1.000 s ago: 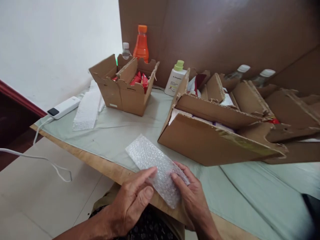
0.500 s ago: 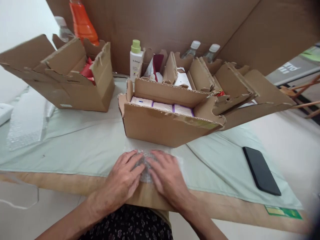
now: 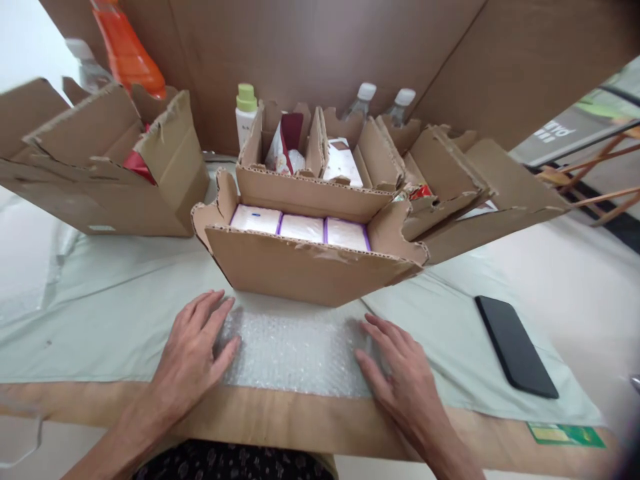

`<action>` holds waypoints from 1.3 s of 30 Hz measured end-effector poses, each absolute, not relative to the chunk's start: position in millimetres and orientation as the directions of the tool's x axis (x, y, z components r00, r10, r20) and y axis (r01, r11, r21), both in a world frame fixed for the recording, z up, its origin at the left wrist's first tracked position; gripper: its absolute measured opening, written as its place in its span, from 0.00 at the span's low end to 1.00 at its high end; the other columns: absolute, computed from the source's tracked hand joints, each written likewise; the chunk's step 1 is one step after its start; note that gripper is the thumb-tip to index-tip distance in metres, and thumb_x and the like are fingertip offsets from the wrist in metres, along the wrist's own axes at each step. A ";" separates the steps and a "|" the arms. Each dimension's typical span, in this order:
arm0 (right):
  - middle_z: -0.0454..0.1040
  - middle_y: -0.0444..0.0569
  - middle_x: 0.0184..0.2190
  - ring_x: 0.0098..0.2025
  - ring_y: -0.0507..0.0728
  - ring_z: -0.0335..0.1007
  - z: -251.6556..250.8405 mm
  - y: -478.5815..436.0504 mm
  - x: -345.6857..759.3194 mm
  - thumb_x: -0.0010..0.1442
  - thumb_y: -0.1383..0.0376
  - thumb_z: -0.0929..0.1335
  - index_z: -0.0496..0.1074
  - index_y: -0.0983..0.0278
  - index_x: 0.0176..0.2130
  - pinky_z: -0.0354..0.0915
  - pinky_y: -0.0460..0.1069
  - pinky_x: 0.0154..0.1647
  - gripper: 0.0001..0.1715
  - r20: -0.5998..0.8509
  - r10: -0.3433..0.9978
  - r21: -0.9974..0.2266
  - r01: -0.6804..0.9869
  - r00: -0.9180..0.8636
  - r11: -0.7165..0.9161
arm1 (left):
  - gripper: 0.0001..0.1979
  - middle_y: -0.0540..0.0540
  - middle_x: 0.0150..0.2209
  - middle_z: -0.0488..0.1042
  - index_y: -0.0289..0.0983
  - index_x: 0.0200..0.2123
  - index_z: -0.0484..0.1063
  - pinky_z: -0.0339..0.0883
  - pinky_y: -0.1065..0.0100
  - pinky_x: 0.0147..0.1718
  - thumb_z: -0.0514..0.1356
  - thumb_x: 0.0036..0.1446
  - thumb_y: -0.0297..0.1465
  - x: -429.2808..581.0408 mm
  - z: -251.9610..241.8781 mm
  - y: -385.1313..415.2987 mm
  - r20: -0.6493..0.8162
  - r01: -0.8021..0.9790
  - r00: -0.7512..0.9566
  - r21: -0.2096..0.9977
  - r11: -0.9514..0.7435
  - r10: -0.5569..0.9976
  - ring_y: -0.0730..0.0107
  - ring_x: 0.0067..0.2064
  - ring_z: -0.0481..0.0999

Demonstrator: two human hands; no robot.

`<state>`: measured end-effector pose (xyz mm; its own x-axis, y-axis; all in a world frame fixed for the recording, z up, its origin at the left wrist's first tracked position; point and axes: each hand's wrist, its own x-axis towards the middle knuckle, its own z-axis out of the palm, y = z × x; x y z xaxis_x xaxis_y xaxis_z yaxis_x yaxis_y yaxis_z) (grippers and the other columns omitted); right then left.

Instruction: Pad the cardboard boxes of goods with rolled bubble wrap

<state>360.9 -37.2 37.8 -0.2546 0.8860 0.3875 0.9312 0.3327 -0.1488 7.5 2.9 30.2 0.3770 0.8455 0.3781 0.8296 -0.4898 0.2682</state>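
Observation:
A sheet of bubble wrap (image 3: pixel 295 347) lies flat on the pale green cloth (image 3: pixel 100 293) at the table's near edge. My left hand (image 3: pixel 193 350) rests open on its left end, fingers spread flat. My right hand (image 3: pixel 400 373) rests open on its right end. Just behind the sheet stands an open cardboard box (image 3: pixel 300 263) holding three white packs with purple edges (image 3: pixel 300 228).
More open cardboard boxes (image 3: pixel 395 157) stand behind and to the right. Another box (image 3: pixel 110 167) with red packets is at the left, with an orange bottle (image 3: pixel 127 50) behind it. A white bottle with a green cap (image 3: pixel 245 110) stands at the back. A black phone (image 3: pixel 515 347) lies at the right.
My hands were together on the bunched bubble wrap; they have slid apart to left and right, spreading the sheet flat. The view has moved closer to the box.

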 end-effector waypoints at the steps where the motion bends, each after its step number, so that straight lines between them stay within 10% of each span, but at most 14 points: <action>1: 0.78 0.57 0.55 0.54 0.66 0.75 34.7 -30.5 352.8 0.70 0.59 0.64 0.72 0.64 0.55 0.70 0.59 0.48 0.18 0.376 0.890 -0.135 0.934 -0.260 0.330 | 0.20 0.28 0.59 0.70 0.33 0.59 0.66 0.70 0.37 0.55 0.56 0.66 0.32 6.6 26.2 5.6 0.374 0.849 0.368 0.238 -0.472 0.851 0.37 0.63 0.67; 7: 0.80 0.54 0.52 0.49 0.63 0.79 32.8 -28.1 335.9 0.68 0.64 0.65 0.71 0.60 0.34 0.75 0.57 0.44 0.09 0.411 0.885 -0.322 0.873 -0.219 0.365 | 0.05 0.35 0.62 0.71 0.41 0.36 0.69 0.72 0.44 0.55 0.55 0.64 0.27 17.8 22.2 1.3 0.406 0.809 0.278 0.389 -0.440 0.871 0.43 0.67 0.67; 10: 0.83 0.49 0.42 0.38 0.58 0.82 36.1 -40.8 341.9 0.68 0.62 0.67 0.72 0.59 0.45 0.77 0.50 0.37 0.05 0.326 0.941 -0.525 0.811 -0.091 0.260 | 0.07 0.41 0.49 0.80 0.43 0.47 0.69 0.80 0.61 0.42 0.57 0.66 0.32 20.0 31.8 -8.9 0.395 0.766 0.193 0.511 -0.390 0.898 0.58 0.47 0.83; 12: 0.83 0.47 0.39 0.34 0.56 0.82 34.3 -48.7 346.3 0.67 0.60 0.69 0.68 0.59 0.59 0.78 0.48 0.37 0.23 0.235 0.972 -0.608 0.775 -0.032 0.172 | 0.22 0.47 0.40 0.82 0.43 0.63 0.62 0.79 0.69 0.32 0.57 0.67 0.35 18.2 35.1 -14.3 0.356 0.754 0.190 0.545 -0.368 0.915 0.66 0.33 0.83; 15: 0.82 0.50 0.47 0.41 0.57 0.83 26.8 -59.9 348.7 0.68 0.60 0.68 0.59 0.58 0.69 0.78 0.48 0.44 0.35 0.167 0.986 -0.677 0.727 -0.003 0.117 | 0.32 0.47 0.43 0.82 0.44 0.71 0.52 0.79 0.71 0.36 0.56 0.67 0.31 13.9 33.5 -20.8 0.360 0.739 0.243 0.532 -0.412 0.901 0.67 0.36 0.84; 19: 0.82 0.49 0.46 0.42 0.58 0.81 18.7 -72.8 341.4 0.69 0.59 0.66 0.72 0.55 0.59 0.78 0.50 0.45 0.20 0.226 0.970 -0.730 0.675 0.090 0.107 | 0.20 0.44 0.50 0.80 0.45 0.57 0.69 0.78 0.70 0.46 0.55 0.64 0.24 8.4 27.8 -30.9 0.382 0.663 0.297 0.577 -0.477 0.875 0.64 0.50 0.83; 23: 0.81 0.47 0.39 0.39 0.57 0.80 20.4 -79.5 329.9 0.68 0.58 0.68 0.77 0.56 0.46 0.77 0.49 0.43 0.09 0.257 0.951 -0.810 0.575 0.170 0.116 | 0.14 0.44 0.50 0.78 0.43 0.36 0.74 0.75 0.74 0.34 0.50 0.63 0.22 4.0 23.1 -46.7 0.227 0.555 0.352 0.731 -0.397 0.908 0.71 0.37 0.82; 29: 0.81 0.49 0.38 0.37 0.57 0.81 42.9 -86.3 330.3 0.66 0.57 0.71 0.76 0.57 0.46 0.78 0.46 0.38 0.10 0.222 0.942 -0.902 0.420 0.253 0.100 | 0.19 0.47 0.39 0.78 0.46 0.37 0.78 0.72 0.72 0.26 0.48 0.66 0.23 -6.1 42.0 -59.1 0.193 0.394 0.382 0.851 -0.348 0.904 0.70 0.31 0.80; 35: 0.81 0.46 0.42 0.37 0.57 0.81 136.5 -53.0 336.6 0.57 0.59 0.78 0.76 0.54 0.45 0.79 0.49 0.35 0.16 0.476 0.824 -0.833 0.458 0.305 0.311 | 0.15 0.52 0.43 0.80 0.52 0.38 0.81 0.76 0.69 0.32 0.58 0.64 0.24 -5.1 148.2 -13.0 0.527 0.479 0.226 0.672 -0.565 0.819 0.68 0.39 0.81; 39: 0.79 0.45 0.40 0.34 0.55 0.77 205.4 15.4 328.5 0.54 0.64 0.80 0.76 0.55 0.49 0.74 0.51 0.33 0.24 0.818 0.519 -0.535 0.661 0.249 0.527 | 0.12 0.55 0.40 0.80 0.45 0.37 0.81 0.72 0.69 0.43 0.61 0.63 0.21 17.3 212.5 50.0 0.809 0.623 0.088 0.410 -0.666 0.581 0.73 0.43 0.79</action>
